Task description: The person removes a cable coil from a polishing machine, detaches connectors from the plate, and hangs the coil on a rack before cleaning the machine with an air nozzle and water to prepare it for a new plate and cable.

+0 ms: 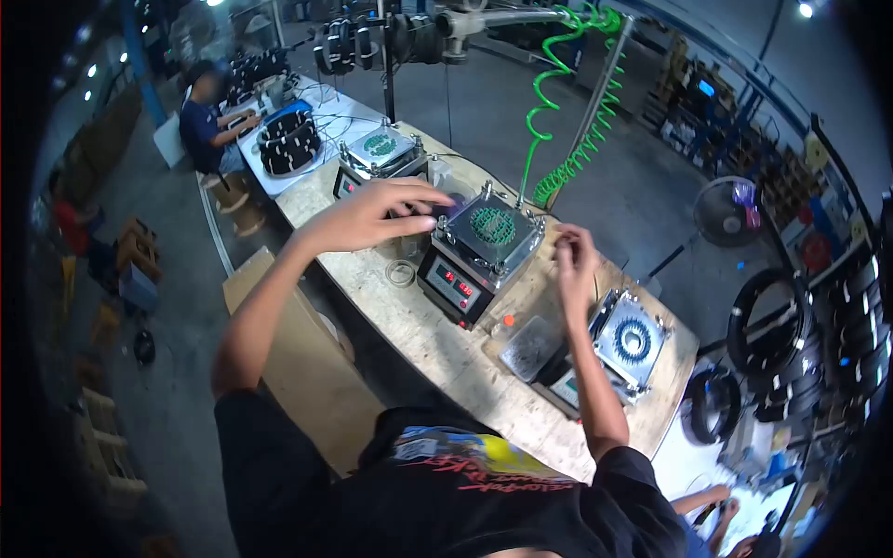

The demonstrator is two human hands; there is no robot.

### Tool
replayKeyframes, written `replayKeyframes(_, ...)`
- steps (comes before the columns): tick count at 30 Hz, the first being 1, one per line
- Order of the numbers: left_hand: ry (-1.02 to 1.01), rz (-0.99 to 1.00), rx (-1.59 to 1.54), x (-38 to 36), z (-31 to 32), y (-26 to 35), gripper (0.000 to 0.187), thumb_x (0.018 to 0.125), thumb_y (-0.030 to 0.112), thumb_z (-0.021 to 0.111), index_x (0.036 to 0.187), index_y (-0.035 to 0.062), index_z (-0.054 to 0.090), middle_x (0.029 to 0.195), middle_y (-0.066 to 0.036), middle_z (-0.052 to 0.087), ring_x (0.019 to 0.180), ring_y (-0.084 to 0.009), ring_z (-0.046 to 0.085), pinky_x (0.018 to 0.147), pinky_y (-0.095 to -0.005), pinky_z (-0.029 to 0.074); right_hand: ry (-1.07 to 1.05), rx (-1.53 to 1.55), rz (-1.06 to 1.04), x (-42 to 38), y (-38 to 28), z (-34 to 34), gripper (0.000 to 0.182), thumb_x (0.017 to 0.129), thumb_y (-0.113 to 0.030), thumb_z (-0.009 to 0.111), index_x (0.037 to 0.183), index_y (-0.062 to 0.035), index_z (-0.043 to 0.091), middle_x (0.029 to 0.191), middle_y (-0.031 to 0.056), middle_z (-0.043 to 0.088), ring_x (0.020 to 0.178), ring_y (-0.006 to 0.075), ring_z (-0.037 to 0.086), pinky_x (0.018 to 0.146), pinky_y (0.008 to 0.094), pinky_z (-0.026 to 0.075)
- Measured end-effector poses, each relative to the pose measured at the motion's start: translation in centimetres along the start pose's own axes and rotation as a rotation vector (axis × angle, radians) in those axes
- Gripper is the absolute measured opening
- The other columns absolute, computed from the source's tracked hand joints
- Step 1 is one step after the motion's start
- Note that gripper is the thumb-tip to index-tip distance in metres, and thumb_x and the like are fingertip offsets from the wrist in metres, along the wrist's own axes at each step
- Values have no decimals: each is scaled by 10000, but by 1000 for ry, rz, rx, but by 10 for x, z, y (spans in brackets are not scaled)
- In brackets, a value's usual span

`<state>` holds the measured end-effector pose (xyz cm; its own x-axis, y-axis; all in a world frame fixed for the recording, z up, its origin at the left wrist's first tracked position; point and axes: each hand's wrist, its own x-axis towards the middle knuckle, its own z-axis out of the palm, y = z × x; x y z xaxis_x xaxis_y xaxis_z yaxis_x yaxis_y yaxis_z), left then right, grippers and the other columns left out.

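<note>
In front of me on the wooden bench stands a black device with a red digital display [458,290]. On its clear-topped metal plate [521,244] lies a round green patterned disc [492,226], with upright metal knobs at the plate's corners. My left hand [386,212] is stretched over the left side, fingers extended and thumb apart, fingertips right at the left corner knob [441,225]. At the right side, my right hand [577,260] is raised beside the plate's edge. Its fingers are curled in towards the thumb, and I cannot tell what is between them.
A similar device with a blue ring pattern [633,341] sits to the right, another with a green disc [379,146] to the left. Near me are a clear tray [534,349], an orange cap [509,321] and a wire coil [400,272]. A seated person [206,126] works at far left.
</note>
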<state>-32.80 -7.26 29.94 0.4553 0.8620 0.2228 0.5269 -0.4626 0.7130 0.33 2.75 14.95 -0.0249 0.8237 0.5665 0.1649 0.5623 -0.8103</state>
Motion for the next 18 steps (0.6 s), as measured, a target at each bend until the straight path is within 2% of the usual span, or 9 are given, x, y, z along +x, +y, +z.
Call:
replayKeyframes(3,108,-160,-11,-41,-28,-31,392,1037,271,641,1364,56,640,1340,-80,648,1065,-172,670,940,-328,519,-186,153,43,16,7,60,243,969,25,538,1163,-38,670,840,17,624,739,82,560,663,251,469)
replayKeyframes(4,88,-170,109,-50,-40,-41,406,1035,277,644,1374,54,631,1334,-82,657,1060,-174,679,955,-338,511,-231,152,48,19,3,76,242,965,23,545,1165,-36,667,823,18,620,726,82,561,659,254,469)
replayKeyframes(9,96,-227,80,-71,-94,-126,435,1033,287,643,1392,45,608,1283,-114,687,1087,-198,694,967,-362,522,-444,87,22,37,11,149,271,947,28,559,1195,-30,653,799,43,635,687,102,584,654,272,481)
replayKeyframes(12,83,-254,147,-77,-129,-175,427,1035,285,641,1392,54,607,1264,-133,689,1102,-217,693,957,-366,537,-467,131,-23,47,31,203,294,940,37,554,1207,-34,654,798,39,632,684,94,580,656,273,480)
replayKeyframes(13,64,-263,148,-79,-140,-191,440,1029,301,652,1390,54,608,1257,-145,685,1101,-222,693,960,-370,544,-485,151,54,52,29,224,320,925,48,543,1212,-37,655,799,34,628,689,94,585,647,271,482)
replayKeyframes(15,-46,-174,327,-79,-174,-230,471,1023,335,658,1403,61,602,1262,-156,678,1105,-237,694,968,-361,546,-476,143,37,63,49,270,327,921,46,542,1212,-45,660,801,31,629,691,95,597,633,268,488)
replayKeyframes(16,-71,-263,160,-79,-190,-241,495,1024,377,652,1417,80,599,1287,-156,673,1096,-261,690,955,-372,543,-470,165,32,77,55,300,327,921,46,542,1212,-43,661,802,33,628,692,98,601,633,269,492)
replayKeyframes(17,-118,-309,139,-79,-209,-250,482,1038,337,643,1463,122,570,1374,-134,626,1120,-235,677,1005,-389,523,-467,185,51,81,62,324,326,921,45,542,1212,-41,661,803,34,627,693,100,606,633,270,496)
replayKeyframes(18,-131,-293,211,-81,-228,-263,483,1036,333,645,1466,129,567,1355,-135,641,1125,-238,678,1004,-391,521,-471,199,82,79,64,343,326,920,45,542,1212,-39,662,804,35,627,694,102,610,632,271,500)
